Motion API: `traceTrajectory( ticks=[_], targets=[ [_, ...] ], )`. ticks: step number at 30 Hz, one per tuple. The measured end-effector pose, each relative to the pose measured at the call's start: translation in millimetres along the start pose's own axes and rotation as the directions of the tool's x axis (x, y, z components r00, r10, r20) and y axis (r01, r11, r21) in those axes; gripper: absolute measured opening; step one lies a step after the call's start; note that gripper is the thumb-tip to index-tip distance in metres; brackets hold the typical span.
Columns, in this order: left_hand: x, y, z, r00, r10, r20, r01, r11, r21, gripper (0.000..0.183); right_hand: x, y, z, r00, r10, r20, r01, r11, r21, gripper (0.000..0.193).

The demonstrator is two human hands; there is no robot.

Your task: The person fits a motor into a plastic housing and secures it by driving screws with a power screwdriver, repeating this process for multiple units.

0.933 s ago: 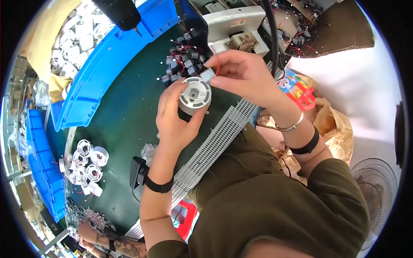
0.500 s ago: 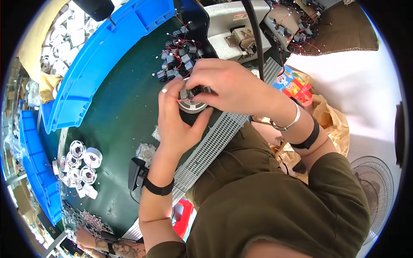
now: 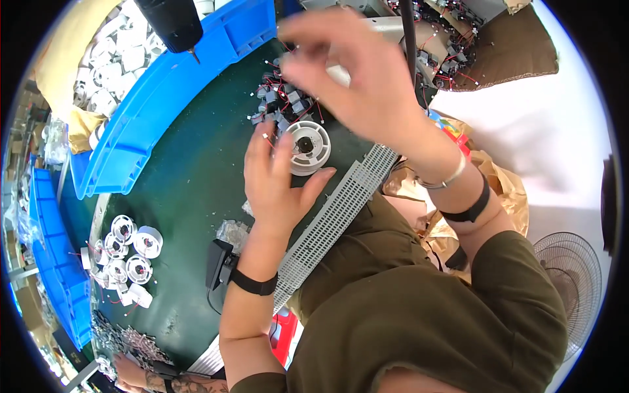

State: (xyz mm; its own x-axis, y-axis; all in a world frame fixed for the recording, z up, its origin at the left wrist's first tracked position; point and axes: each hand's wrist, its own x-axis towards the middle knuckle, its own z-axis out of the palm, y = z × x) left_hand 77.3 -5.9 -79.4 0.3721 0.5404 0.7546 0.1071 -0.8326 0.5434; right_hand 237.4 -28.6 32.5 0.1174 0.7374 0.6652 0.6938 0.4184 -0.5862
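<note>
We hold a white round spool (image 3: 308,147) against the dark green table (image 3: 177,190) with our left hand (image 3: 278,180), fingers curled around its near side. Our right hand (image 3: 357,78) hovers above it, open and blurred. Just beyond lies a pile of small wired parts (image 3: 282,105). Farther left sits a blue bin (image 3: 164,98); more spools (image 3: 131,249) lie well left of the wrist.

One white round spool (image 3: 306,147) sits in the person's left hand (image 3: 278,180); the right hand (image 3: 354,78) is raised above it, so two hands of the person show. On the desk (image 3: 183,190) at the left lies a cluster of about six more white spools (image 3: 128,249). Two blue bins show: one far left (image 3: 164,98), one at the left edge (image 3: 52,262). One grey slotted strip (image 3: 334,216) lies near. A pile of small black wired parts (image 3: 282,105) is too many to count.
</note>
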Motion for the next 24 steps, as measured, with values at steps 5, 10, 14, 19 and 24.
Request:
traceTrajectory(
  ticks=[5,10,14,19,24],
  targets=[
    [9.0,3.6,-3.8,0.948,0.226,0.223,-0.288,0.908,0.305,0.043,100.0,-25.1,22.8,0.956,0.043,-0.289,0.105,0.871,0.479,0.065],
    [0.4,-0.2,0.1,0.982,0.097,0.159,-0.125,0.976,0.176,0.034,141.4,-19.0,22.7,0.982,-0.139,0.126,-0.045,0.474,0.879,0.037],
    [-1.3,-0.3,-4.1,0.980,0.081,0.184,-0.116,0.975,0.191,0.033,98.0,-23.3,-44.9,0.984,0.029,0.174,-0.167,0.482,0.860,0.023],
    [-4.4,-3.4,-1.1,0.978,0.005,0.209,-0.029,0.993,0.112,0.032,37.1,7.3,-86.2,0.931,0.364,-0.008,-0.290,0.754,0.589,0.017],
    [-3.7,-5.5,-2.4,0.979,0.006,0.203,-0.020,0.997,0.068,0.034,21.4,27.2,-89.5,0.916,0.302,-0.264,-0.122,0.837,0.534,0.011]
  ],
)
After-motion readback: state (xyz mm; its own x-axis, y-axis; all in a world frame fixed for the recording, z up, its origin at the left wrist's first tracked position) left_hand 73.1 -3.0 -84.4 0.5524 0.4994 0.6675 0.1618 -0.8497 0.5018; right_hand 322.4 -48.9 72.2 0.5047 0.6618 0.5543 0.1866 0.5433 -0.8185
